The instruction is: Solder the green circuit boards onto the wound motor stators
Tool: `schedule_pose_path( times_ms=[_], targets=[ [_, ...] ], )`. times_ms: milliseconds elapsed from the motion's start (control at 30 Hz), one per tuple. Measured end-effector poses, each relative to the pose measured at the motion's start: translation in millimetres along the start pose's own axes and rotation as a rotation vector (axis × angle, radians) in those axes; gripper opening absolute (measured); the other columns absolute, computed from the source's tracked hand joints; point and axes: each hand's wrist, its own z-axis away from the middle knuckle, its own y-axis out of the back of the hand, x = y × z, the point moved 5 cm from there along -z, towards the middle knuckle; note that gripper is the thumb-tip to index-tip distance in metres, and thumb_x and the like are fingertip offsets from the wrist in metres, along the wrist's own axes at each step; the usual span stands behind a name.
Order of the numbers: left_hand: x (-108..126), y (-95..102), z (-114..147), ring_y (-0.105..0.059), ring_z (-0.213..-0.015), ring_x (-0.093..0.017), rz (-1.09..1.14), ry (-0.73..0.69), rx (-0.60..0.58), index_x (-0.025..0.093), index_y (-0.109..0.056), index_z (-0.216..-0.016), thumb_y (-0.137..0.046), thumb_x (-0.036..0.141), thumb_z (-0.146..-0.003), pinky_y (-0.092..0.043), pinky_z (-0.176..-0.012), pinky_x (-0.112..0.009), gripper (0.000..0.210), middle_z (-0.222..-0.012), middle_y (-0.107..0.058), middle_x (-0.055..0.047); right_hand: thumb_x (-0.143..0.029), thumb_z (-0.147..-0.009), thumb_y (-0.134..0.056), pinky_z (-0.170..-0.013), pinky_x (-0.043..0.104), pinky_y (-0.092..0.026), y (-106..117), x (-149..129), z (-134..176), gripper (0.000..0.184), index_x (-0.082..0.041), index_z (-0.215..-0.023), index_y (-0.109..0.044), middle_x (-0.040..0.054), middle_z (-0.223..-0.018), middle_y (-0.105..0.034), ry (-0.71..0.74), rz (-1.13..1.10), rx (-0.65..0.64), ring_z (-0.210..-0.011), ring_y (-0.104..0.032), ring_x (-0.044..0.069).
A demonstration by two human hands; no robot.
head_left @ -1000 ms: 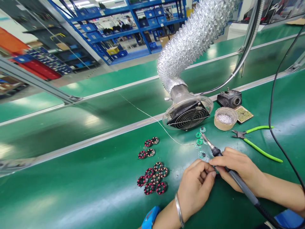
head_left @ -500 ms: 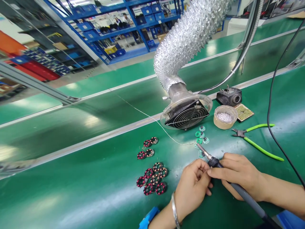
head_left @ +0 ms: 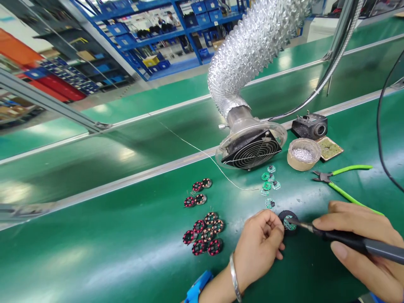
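Has wound rings [head_left: 206, 234] in two groups on the green bench [head_left: 142, 235] at left; curls left hand [head_left: 259, 242], fingertips bent toward thumb, cannot tell whether pinching anything, at the left edge of a black round part [head_left: 283, 215]; has loose circuit boards [head_left: 267, 185] just beyond; grips soldering iron [head_left: 350, 241] between thumb and fingers of right hand [head_left: 362, 252], tip at the green disc board [head_left: 288, 225] on that black part, near green-handled cutters [head_left: 342, 172]
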Motion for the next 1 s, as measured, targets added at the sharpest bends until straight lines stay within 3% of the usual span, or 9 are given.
schedule_pose_path(
  times_ms=[167,567,800,1000],
  targets=[
    [0.7,0.0,0.1,-0.055,-0.039,-0.008,-0.007,0.007,-0.002,0.017,-0.052,-0.074,-0.056,0.023,-0.083,-0.039,-0.039,-0.014,0.012,-0.052,-0.056,0.004,-0.018,-0.085,-0.05,-0.046,0.032,-0.045,-2.5,-6.4,-3.4,0.016,-0.026,-0.096,-0.058,0.0024,-0.068,-0.066,-0.012,0.033,0.075,-0.06,-0.066,0.022],
    [0.2,-0.4,0.4,-0.057,-0.042,-0.009,-0.062,-0.017,0.019,0.017,-0.052,-0.073,-0.054,0.024,-0.085,-0.041,-0.04,-0.014,0.013,-0.053,-0.055,0.004,-0.011,-0.078,-0.05,-0.047,0.032,-0.048,-6.0,-6.9,-5.5,0.026,-0.025,-0.098,-0.06,0.0024,-0.07,-0.067,-0.02,-0.018,0.067,-0.06,-0.066,0.022],
    [2.6,0.3,-0.3,-0.058,-0.043,-0.01,-0.095,-0.017,0.029,0.018,-0.052,-0.073,-0.051,0.023,-0.085,-0.042,-0.04,-0.015,0.013,-0.054,-0.055,0.004,-0.013,-0.083,-0.049,-0.047,0.032,-0.046,-5.5,-7.7,-4.9,0.023,-0.023,-0.1,-0.06,0.0017,-0.067,-0.063,-0.029,-0.041,0.06,-0.052,-0.06,0.018],
    [1.8,0.1,-1.0,-0.058,-0.044,-0.01,-0.083,-0.014,0.028,0.018,-0.051,-0.073,-0.052,0.024,-0.084,-0.044,-0.04,-0.016,0.013,-0.054,-0.054,0.004,-0.023,-0.088,-0.053,-0.051,0.034,-0.05,3.8,-6.5,3.7,0.016,-0.025,-0.1,-0.063,0.0055,-0.075,-0.065,-0.091,0.033,0.086,-0.069,-0.067,0.025]
  ],
)
